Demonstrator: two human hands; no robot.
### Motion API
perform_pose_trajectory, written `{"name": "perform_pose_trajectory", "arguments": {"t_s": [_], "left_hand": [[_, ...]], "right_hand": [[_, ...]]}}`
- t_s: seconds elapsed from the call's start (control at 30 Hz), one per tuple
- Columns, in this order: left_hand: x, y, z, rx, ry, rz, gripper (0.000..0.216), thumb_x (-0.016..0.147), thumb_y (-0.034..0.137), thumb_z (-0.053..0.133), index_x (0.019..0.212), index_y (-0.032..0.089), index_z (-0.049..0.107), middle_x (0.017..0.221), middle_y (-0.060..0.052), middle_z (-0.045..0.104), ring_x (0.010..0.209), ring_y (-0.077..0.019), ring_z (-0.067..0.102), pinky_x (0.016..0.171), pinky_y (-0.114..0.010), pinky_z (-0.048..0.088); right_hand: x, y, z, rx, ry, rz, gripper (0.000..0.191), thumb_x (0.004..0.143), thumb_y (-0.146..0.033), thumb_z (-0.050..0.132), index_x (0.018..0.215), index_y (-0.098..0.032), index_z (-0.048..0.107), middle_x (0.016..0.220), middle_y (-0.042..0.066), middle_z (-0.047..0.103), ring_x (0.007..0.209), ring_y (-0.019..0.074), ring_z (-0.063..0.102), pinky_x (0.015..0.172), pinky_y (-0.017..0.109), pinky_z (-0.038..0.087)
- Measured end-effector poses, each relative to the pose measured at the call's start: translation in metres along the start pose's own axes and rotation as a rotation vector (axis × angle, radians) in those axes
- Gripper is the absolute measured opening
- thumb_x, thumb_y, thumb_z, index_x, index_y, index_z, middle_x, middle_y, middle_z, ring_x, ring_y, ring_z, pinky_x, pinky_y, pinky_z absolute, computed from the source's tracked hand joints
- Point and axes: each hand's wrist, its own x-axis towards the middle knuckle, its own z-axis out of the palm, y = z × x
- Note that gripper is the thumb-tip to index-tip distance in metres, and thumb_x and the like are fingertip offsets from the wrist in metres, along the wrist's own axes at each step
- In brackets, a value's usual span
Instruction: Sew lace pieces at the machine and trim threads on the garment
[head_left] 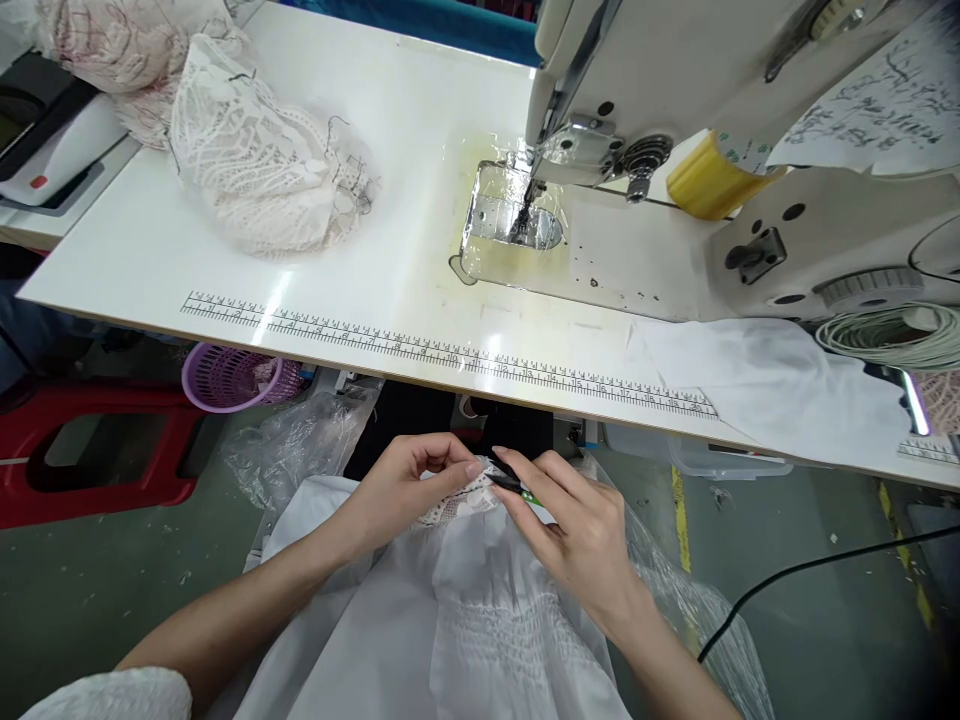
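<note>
1. Lower left from the sewing machine point(675, 60) there is one purple basket point(206, 375), perhaps for scraps.
2. Left of the machine, one white lace piece point(262, 150) lies on the bench point(420, 120), probably to be within reach.
3. In front of the machine, the left hand point(409, 485), almost closed, pinches one lace trim point(465, 502), seemingly for keeping it steady.
4. Also in front, the right hand point(581, 520) closes its fingers around one dark tool point(504, 482), turned to the trim, I think for precise control.

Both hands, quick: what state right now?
Left hand: closed, pinching white patterned lace fabric.
Right hand: closed, holding a small black-and-green hand tool.
</note>
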Motion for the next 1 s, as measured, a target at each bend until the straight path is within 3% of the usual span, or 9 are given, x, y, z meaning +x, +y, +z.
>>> {"name": "perform_pose_trajectory", "arguments": {"t_s": [0.5, 0.67, 0.77, 0.87, 1.0], "left_hand": [[0.003, 0.000, 0.002, -0.011, -0.008, -0.007, 0.027, 0.090, 0.037, 0.061, 0.076, 0.014, 0.063, 0.066, 0.003, 0.051, 0.057, -0.0074, 0.039, 0.052, -0.020, 0.030], [0.003, -0.002, 0.004, -0.017, 0.009, 0.002, 0.027, 0.089, 0.037, 0.061, 0.074, 0.014, 0.062, 0.067, 0.002, 0.052, 0.059, -0.0082, 0.039, 0.054, -0.021, 0.031], [0.003, -0.001, 0.005, -0.018, 0.023, 0.005, 0.027, 0.088, 0.036, 0.060, 0.073, 0.014, 0.061, 0.066, 0.002, 0.052, 0.058, -0.0084, 0.040, 0.054, -0.022, 0.032], [0.003, 0.001, 0.006, 0.004, 0.031, 0.012, 0.027, 0.088, 0.036, 0.061, 0.074, 0.014, 0.063, 0.069, 0.001, 0.056, 0.061, -0.0094, 0.044, 0.057, -0.022, 0.034], [0.001, 0.002, 0.008, 0.060, 0.045, 0.022, 0.025, 0.089, 0.035, 0.060, 0.076, 0.014, 0.065, 0.073, 0.000, 0.060, 0.067, -0.0109, 0.049, 0.060, -0.022, 0.037]], "right_hand": [[0.000, -0.001, 0.001, 0.000, 0.011, -0.001, 0.028, 0.092, -0.023, 0.062, 0.118, -0.014, 0.066, 0.073, 0.000, 0.059, 0.049, 0.0065, 0.042, 0.046, 0.024, 0.032], [0.000, -0.003, 0.000, 0.227, 0.082, 0.025, 0.033, 0.089, -0.020, 0.066, 0.121, -0.020, 0.062, 0.076, 0.001, 0.060, 0.056, 0.0097, 0.050, 0.047, 0.024, 0.037], [0.000, -0.008, 0.002, 0.363, 0.151, 0.129, 0.025, 0.085, -0.019, 0.069, 0.109, -0.022, 0.064, 0.076, 0.002, 0.062, 0.059, 0.0122, 0.053, 0.048, 0.025, 0.040], [0.002, -0.013, 0.007, 0.458, 0.120, 0.310, 0.005, 0.085, -0.018, 0.067, 0.087, -0.022, 0.065, 0.071, 0.000, 0.059, 0.057, 0.0112, 0.052, 0.048, 0.024, 0.040], [0.004, -0.017, 0.013, 0.555, 0.092, 0.458, 0.007, 0.085, -0.020, 0.068, 0.080, -0.021, 0.063, 0.071, -0.002, 0.058, 0.057, 0.0100, 0.050, 0.050, 0.024, 0.038]]}}
